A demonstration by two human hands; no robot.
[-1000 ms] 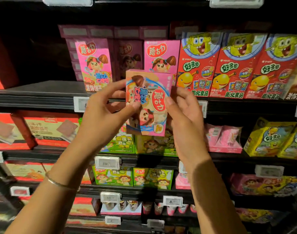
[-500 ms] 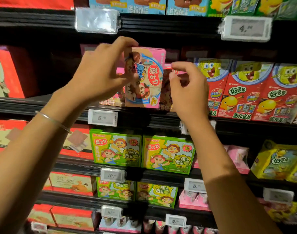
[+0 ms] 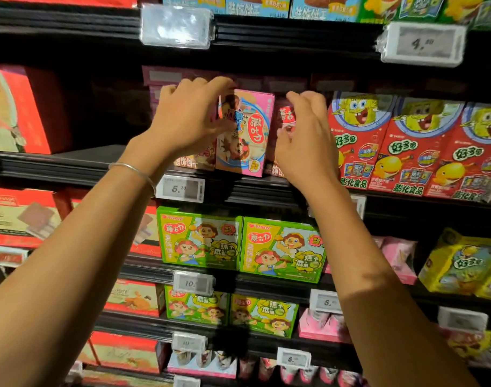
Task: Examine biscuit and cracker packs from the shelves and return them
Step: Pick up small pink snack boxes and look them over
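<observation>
Fingers point(image 3: 224, 81) of left hand point(image 3: 188, 118) have lowered pink pack point(image 3: 254, 141) to shelf point(image 3: 252, 191)

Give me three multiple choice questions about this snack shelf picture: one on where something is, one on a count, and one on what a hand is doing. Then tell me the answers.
1. The pink box is level with which packs?
A. the yellow packs
B. the red boxes
C. the blue boxes

2. How many green boxes face front in the row just below it?
A. one
B. two
C. four

3. What is the left hand doing?
A. gripping the pink box
B. pressing a price tag
C. hanging at the person's side

Answers:
1. B, because the red boxes stand in the same row to its right.
2. B, because two green boxes sit side by side there.
3. A, because its fingers curl round the box's left edge.
</observation>
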